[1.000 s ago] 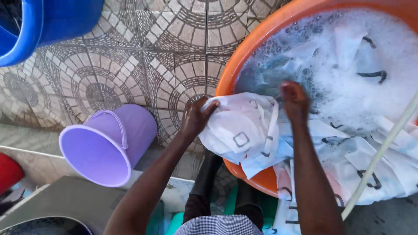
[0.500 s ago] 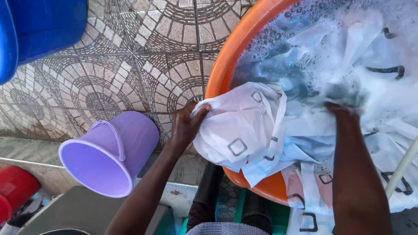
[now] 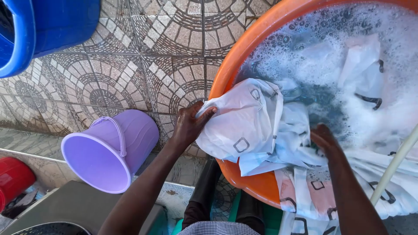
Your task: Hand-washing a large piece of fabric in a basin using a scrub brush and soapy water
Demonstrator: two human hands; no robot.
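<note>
- Left hand (image 3: 189, 124) gripping white cloth (image 3: 244, 122), bunched over orange basin (image 3: 257, 185) rim.
- Right hand (image 3: 324, 138) pressing into wet cloth inside basin; grip unclear.
- Basin holding soapy water (image 3: 331, 56).
- Purple bucket (image 3: 109, 150) lying tipped, blue tub (image 3: 43, 26) standing beyond.

Tipped purple bucket (image 3: 111, 150), blue tub (image 3: 43, 28)

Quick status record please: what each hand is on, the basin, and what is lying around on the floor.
left hand: grips a bunched fold of white cloth over the basin's rim
right hand: on the wet cloth inside the basin
basin: orange, holds foamy water
cloth: white with dark square marks, part draped over the rim
purple bucket: on its side, on patterned tiles
blue tub: top left
red container: far left
</note>
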